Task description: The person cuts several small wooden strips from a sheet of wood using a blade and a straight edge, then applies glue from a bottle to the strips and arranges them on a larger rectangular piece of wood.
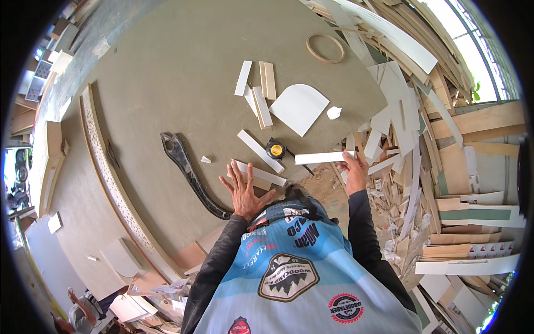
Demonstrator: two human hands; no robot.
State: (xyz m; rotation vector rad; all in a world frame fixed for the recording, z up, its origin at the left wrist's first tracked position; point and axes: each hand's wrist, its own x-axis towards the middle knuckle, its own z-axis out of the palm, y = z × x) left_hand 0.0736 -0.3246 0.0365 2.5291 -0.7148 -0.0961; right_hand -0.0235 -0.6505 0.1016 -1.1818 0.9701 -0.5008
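We use the tape measure as landmark; it sits on the bench. Right hand, to the right of the tape measure and a bit nearer the person, pinches one end of a white strip between thumb and fingers; the strip's other end points back at the tape measure, apart from it. Left hand, nearer the person and left of the tape measure, has fingers spread over a pale strip; we can't tell how hard it presses.

Just left of the tape measure: a loose strip. Beyond it: a cluster of short strips, some overlapping, and an arched white panel with nothing on its face. Crumpled white scrap farther off to the right. Black curved bar well to the left; small white chip between bar and tape measure.

Progress, our judgement: strips look already cut to short lengths, and handling them one by one is underway. The held strip isn't laid down yet; the one under the left hand lies on the bench. Whether any clustered pieces are joined, we can't tell. How many remain to handle: unclear.
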